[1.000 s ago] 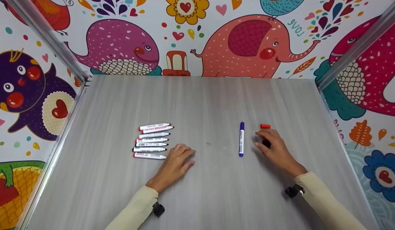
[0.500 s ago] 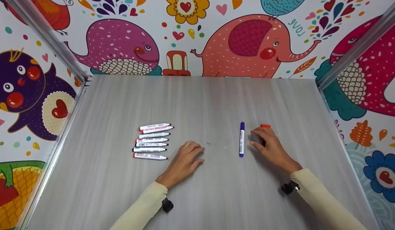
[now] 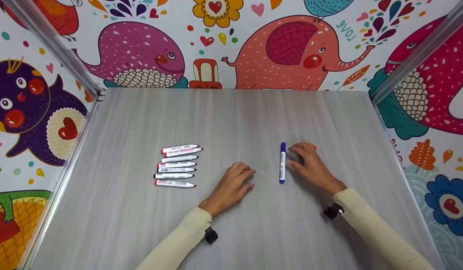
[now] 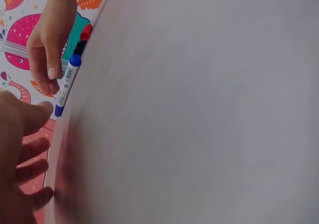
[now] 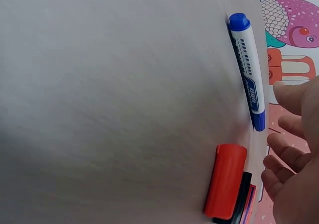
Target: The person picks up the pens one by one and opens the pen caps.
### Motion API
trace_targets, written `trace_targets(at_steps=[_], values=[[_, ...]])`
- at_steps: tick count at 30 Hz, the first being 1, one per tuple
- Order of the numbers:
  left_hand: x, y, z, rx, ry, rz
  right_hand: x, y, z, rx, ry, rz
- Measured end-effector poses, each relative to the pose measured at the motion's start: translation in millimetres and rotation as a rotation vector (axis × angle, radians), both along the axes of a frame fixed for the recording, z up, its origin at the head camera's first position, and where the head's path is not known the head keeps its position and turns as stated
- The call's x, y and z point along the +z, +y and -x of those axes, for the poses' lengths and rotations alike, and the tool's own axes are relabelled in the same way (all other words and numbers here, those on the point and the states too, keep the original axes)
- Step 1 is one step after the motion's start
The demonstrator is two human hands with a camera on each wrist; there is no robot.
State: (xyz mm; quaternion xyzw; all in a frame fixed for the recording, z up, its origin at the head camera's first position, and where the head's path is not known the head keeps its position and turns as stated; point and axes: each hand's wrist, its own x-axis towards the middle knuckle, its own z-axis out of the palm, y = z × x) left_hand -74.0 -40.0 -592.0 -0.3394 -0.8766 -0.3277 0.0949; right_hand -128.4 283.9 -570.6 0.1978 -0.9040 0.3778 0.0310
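Note:
A white marker with a blue cap (image 3: 282, 163) lies lengthwise on the table. Just to its right is my right hand (image 3: 310, 165), fingers loosely bent and holding nothing; in the right wrist view a gap shows between that hand and the marker. My left hand (image 3: 230, 185) is left of the marker, relaxed, with nothing in its fingers. Beneath the right hand lie loose caps: a red cap (image 5: 226, 181) and a black cap (image 5: 242, 199) beside it, mostly hidden in the head view. At the left, several uncapped markers (image 3: 175, 175) lie in a row, tips pointing right.
The grey wood-grain table (image 3: 231, 120) has walls with cartoon prints on its far side and both flanks. Metal posts (image 3: 66, 56) stand at the back corners. Each wrist wears a small black camera (image 3: 211, 235).
My left hand has moved right, away from the row of markers. My right hand has shifted left to beside the blue-capped marker, covering more of the red cap.

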Motion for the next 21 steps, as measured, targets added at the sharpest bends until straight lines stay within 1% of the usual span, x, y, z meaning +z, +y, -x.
trace_targets(at_steps=[4, 9, 13, 16, 21], values=[[0.8, 10.1, 1.8, 0.016, -0.024, 0.008, 0.0, -2, 5.8, 0.007, -0.022, -0.005], [2.4, 23.7, 4.2, 0.033, -0.056, 0.024, -0.1, -2, 12.6, 0.013, -0.023, -0.018], [3.0, 34.9, 5.1, 0.040, -0.075, 0.030, 1.5, -2, 17.2, 0.012, -0.057, -0.036], [2.5, 43.5, 6.0, 0.051, -0.074, 0.041, 1.8, -3, 20.2, 0.010, -0.086, -0.046], [2.4, 57.6, 5.7, 0.072, -0.058, 0.067, 1.1, -5, 24.8, 0.002, -0.101, -0.063]])
